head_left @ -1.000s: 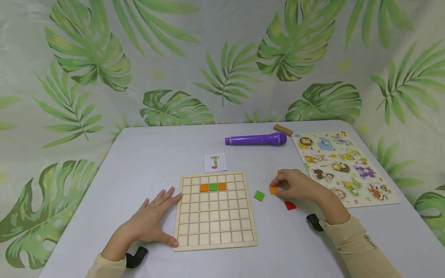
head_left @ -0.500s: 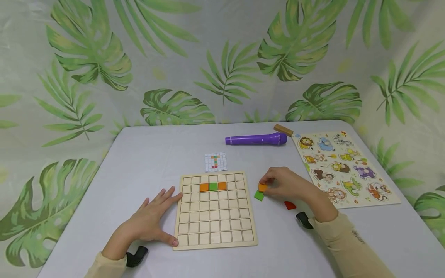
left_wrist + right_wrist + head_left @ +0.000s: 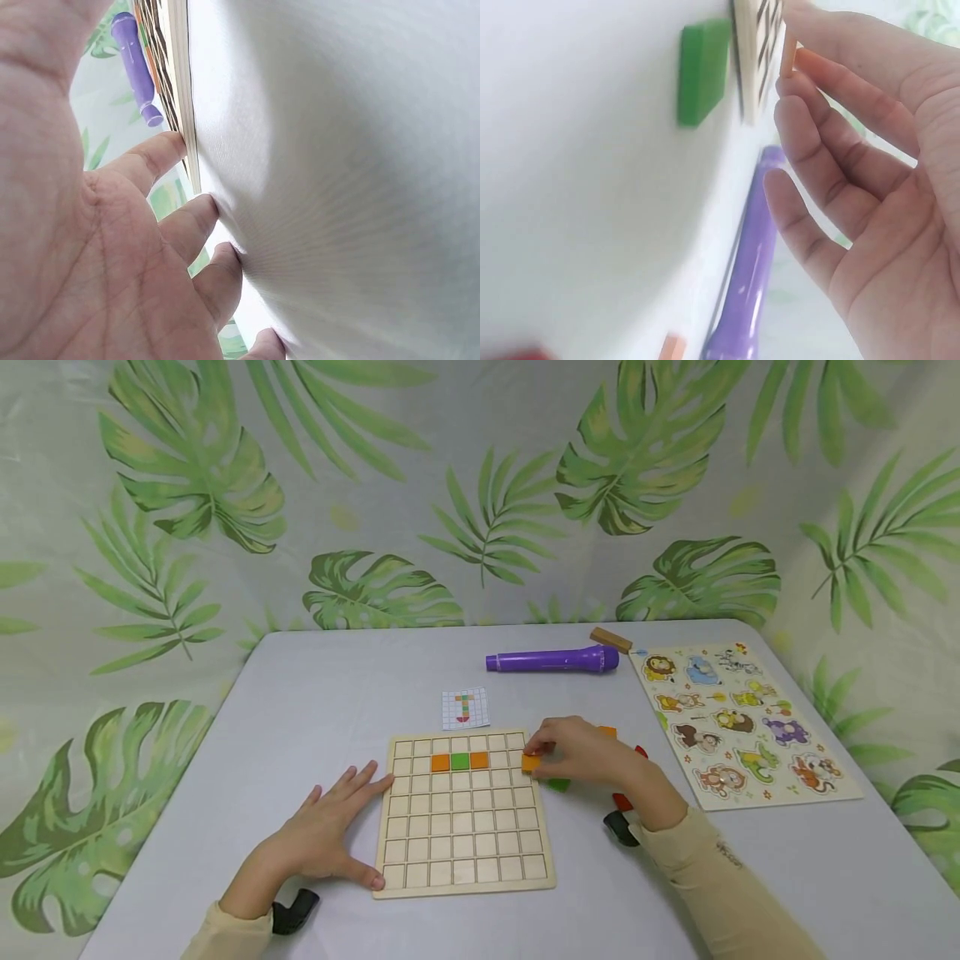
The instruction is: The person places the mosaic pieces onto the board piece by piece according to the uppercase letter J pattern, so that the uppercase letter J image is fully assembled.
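Note:
My right hand pinches an orange square tile between thumb and fingers, over the right edge of a wooden grid board. In the right wrist view, the same tile appears edge-on at the fingertips. On the board, an orange tile, a green tile and another orange tile sit side by side in the second row. My left hand lies spread at the board's left side, with thumb and index finger touching its edge. A green tile lies right of the board, partly hidden.
A small pattern card lies behind the board. Farther back are a purple toy microphone and a wooden block. An animal puzzle board is at the right. Red pieces and an orange tile lie near my right forearm.
My right hand has carried the orange tile leftward from the loose pieces, past the green tile, to the board's right edge. My left hand has stayed in place.

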Demonstrator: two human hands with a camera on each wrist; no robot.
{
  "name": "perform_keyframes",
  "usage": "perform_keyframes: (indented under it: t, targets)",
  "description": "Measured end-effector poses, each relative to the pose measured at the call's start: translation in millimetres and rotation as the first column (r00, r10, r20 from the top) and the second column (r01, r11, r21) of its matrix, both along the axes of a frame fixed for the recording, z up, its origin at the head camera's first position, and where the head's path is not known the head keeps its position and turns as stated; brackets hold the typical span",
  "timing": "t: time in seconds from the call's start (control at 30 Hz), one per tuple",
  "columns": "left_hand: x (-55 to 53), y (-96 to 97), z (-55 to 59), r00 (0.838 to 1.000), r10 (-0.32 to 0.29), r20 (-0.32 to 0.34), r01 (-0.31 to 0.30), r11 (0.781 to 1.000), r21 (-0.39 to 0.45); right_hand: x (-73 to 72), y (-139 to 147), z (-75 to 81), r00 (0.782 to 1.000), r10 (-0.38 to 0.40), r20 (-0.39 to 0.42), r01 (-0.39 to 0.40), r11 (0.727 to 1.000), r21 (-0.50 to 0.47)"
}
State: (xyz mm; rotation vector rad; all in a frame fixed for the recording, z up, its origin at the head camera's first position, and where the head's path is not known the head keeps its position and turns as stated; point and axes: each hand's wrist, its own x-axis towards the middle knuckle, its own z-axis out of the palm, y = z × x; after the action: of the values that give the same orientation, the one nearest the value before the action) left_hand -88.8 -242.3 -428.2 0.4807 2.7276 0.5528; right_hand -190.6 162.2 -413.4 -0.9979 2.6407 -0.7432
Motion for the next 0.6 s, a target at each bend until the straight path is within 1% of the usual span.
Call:
perform_keyframes:
  t: [0.13, 0.23, 0.33, 0.6]
  targets:
    - [-0.2, -0.1, -0.6, 1.0, -0.001, -0.004, 0.001, 1.0, -0.004, -2.3, -11.9, 0.6, 1.0, 0.016, 0.004, -0.016, 1.0, 0.023]
    - [-0.6, -0.3, -1.2, 1.0, -0.002, -0.004, 0.002, 1.0, -0.002, -3.5, -20.6, 0.5, 0.999, 0.016, 0.029, -0.016, 1.0, 0.027]
    - [-0.8, -0.7, -1.4, 1.0, -0.003, -0.002, 0.003, 1.0, 0.003, -3.6, -29.0, 0.8, 0.999, 0.019, 0.05, -0.02, 1.0, 0.012]
    - [-0.8, -1.7, 0.0, 1.0, -0.013, -0.008, 0.013, 1.0, 0.008, -3.3, -52.4, 3.5, 0.997, 0.048, 0.06, -0.047, 0.999, -0.014]
